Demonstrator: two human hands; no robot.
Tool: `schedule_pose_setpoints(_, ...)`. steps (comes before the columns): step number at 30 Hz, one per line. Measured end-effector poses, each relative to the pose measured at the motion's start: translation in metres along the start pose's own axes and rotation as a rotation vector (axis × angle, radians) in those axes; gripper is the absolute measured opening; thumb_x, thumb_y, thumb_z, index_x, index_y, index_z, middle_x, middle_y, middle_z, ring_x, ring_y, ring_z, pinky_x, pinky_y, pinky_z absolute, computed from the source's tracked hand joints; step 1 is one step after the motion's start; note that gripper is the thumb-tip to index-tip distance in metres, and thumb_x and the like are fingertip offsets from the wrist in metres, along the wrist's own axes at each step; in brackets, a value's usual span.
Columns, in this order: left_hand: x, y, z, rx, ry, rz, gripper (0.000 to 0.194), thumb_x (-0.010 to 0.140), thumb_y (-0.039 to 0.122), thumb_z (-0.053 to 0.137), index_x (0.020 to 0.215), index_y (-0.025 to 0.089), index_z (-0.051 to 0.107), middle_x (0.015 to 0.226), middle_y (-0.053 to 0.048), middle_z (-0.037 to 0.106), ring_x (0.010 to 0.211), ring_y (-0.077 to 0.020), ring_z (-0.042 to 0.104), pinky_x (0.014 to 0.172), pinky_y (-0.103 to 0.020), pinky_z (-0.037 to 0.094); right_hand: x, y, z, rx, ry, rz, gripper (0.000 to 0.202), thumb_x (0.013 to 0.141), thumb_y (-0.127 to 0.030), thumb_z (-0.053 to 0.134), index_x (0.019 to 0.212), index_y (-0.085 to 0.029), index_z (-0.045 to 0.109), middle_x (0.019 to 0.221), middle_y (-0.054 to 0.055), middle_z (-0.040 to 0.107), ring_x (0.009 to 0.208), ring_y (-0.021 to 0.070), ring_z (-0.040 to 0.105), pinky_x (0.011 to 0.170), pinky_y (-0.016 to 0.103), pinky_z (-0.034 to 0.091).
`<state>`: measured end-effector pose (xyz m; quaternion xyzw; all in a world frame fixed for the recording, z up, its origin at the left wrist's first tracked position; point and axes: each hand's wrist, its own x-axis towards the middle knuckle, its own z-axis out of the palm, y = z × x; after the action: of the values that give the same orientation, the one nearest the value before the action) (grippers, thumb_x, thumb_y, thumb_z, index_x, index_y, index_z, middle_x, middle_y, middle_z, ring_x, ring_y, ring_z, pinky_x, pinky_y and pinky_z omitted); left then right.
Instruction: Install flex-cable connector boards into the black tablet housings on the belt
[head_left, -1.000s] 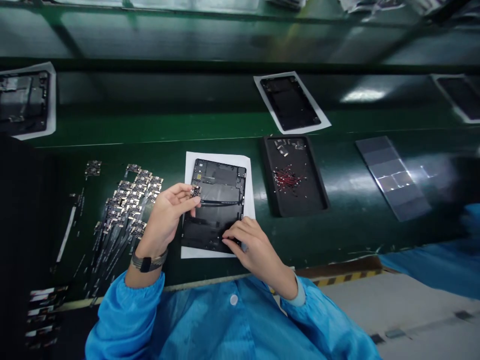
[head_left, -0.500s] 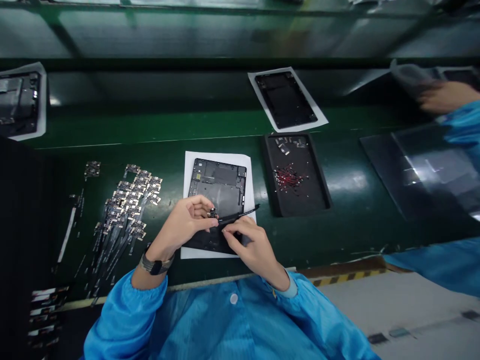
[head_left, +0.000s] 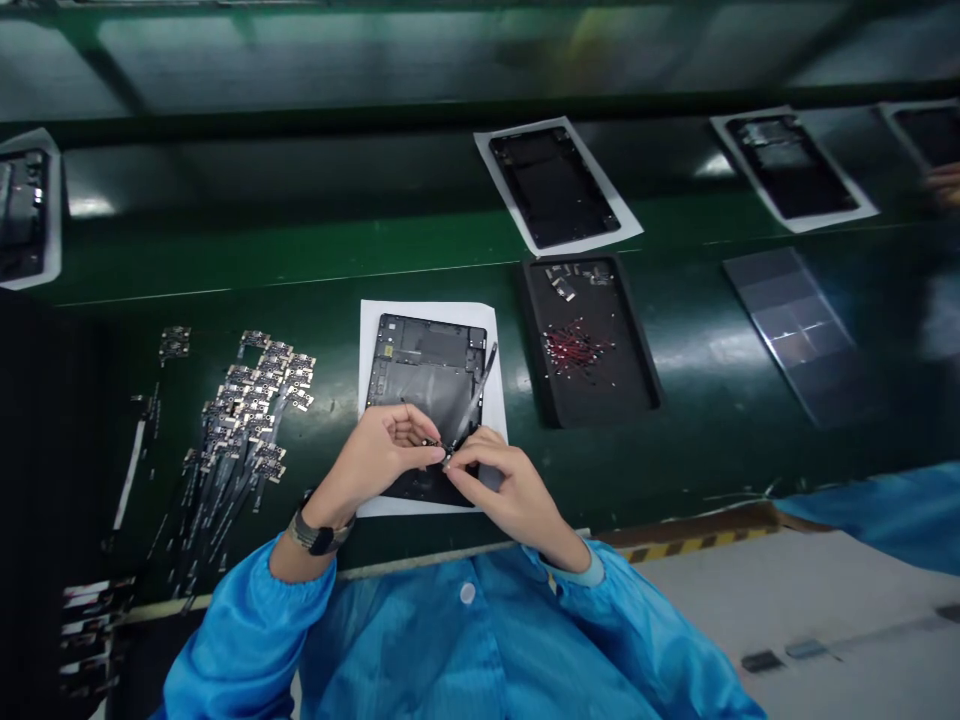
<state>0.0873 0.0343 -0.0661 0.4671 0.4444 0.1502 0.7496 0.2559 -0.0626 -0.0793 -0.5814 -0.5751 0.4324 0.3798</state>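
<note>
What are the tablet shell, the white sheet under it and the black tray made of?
Tablet shell: perhaps plastic or metal; dark, faintly shiny. White sheet: probably paper; thin, flat, matte. Black tray: possibly foam or plastic; dull, thick-walled.

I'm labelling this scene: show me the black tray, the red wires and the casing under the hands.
Black tray [head_left: 598, 404], head view: bare floor.
Red wires [head_left: 574, 349], head view: bunch's middle.
Casing [head_left: 418, 384], head view: inner panel.

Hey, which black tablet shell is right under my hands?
The shell nearest you, left of the black tray. Your left hand and right hand are over it; the other shells lie farther back.
</note>
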Motion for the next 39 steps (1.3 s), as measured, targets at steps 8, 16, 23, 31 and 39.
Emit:
schedule_pose_setpoints(8,-0.001,-0.002,-0.005,0.082,-0.064,-0.008,0.017,0.065,0.022,0.083,0.069,0.015,0.068,0.061,-0.001,0.066,0.057,-0.0125,0.06,0.058,-0.025,0.048,0.004,-0.005,-0.01,0.021,-0.1,0.076,0.018,0.091,-0.028,0.062,0.076,-0.021,0.07,0.072,0.003,0.066,0.08,0.0204,0.058,0.077,0.037,0.044)
schedule_pose_setpoints(16,-0.001,-0.006,-0.006,0.148,-0.098,-0.013,0.014,0.069,0.022,0.08,0.07,0.015,0.068,0.062,-0.002,0.066,0.058,-0.0126,0.06,0.058,-0.024,0.047,0.006,-0.006,-0.013,0.026,-0.14,0.112,0.018,0.089,-0.026,0.065,0.072,-0.021,0.07,0.076,0.003,0.067,0.084,0.0199,0.059,0.078,0.035,0.046)
schedule_pose_setpoints(23,-0.002,-0.006,-0.006,0.161,-0.065,-0.015,0.015,0.069,0.023,0.08,0.069,0.015,0.066,0.062,-0.002,0.066,0.058,-0.013,0.06,0.058,-0.025,0.047,0.005,-0.005,-0.011,0.042,-0.1,0.144,0.014,0.087,-0.02,0.066,0.074,-0.021,0.071,0.073,0.002,0.065,0.08,0.0187,0.058,0.075,0.034,0.045)
schedule_pose_setpoints(31,-0.001,-0.005,-0.004,0.11,-0.081,-0.048,0.014,0.067,0.019,0.08,0.068,0.015,0.067,0.061,-0.003,0.068,0.056,-0.0136,0.062,0.058,-0.026,0.049,0.007,-0.003,-0.016,0.039,-0.163,0.112,0.015,0.089,-0.025,0.067,0.075,-0.021,0.072,0.077,0.003,0.069,0.083,0.0193,0.058,0.077,0.034,0.045)
schedule_pose_setpoints(39,-0.001,-0.006,-0.005,0.102,-0.103,-0.06,0.014,0.067,0.02,0.081,0.07,0.015,0.068,0.061,-0.003,0.068,0.057,-0.0142,0.063,0.058,-0.026,0.05,0.01,-0.003,-0.021,0.058,-0.223,0.104,0.018,0.09,-0.028,0.067,0.075,-0.021,0.072,0.076,0.003,0.068,0.086,0.0193,0.059,0.075,0.033,0.045)
